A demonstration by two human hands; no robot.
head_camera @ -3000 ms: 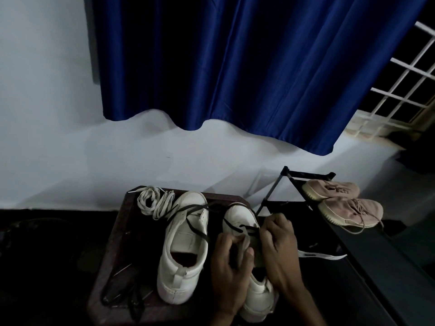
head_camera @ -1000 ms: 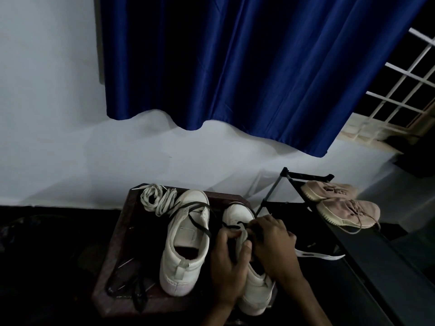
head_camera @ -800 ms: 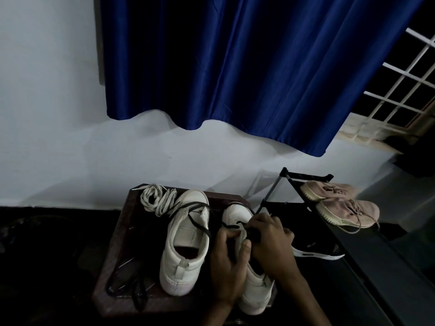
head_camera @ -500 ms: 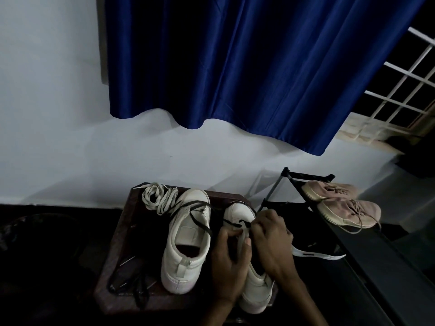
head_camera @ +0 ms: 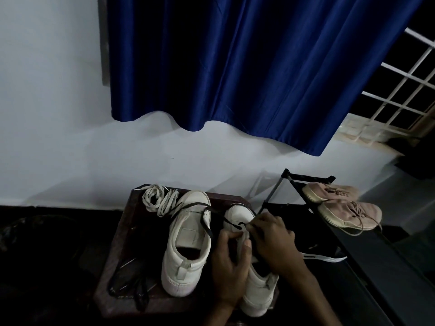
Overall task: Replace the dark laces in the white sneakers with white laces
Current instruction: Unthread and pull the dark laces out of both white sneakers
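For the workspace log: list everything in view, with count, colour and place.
white sneakers: two, white, side by side on the table
dark lace: one, black, from the rack-side sneaker across the other's toe
white laces: one bundle, off-white, table's far left corner
dark tangle: one, black, table's near left, unidentifiable
table: one, dark brown, by the wall
pink sneakers: two, pink, atop the rack
rack: one, black, right of the table
black shoe: one, black with white stripe, lower in the rack
curtain: one, blue, hanging above
window grille: one, white, upper right
wall: one, white, behind
left hand: grips the rack-side sneaker's tongue
right hand: pinches the dark lace
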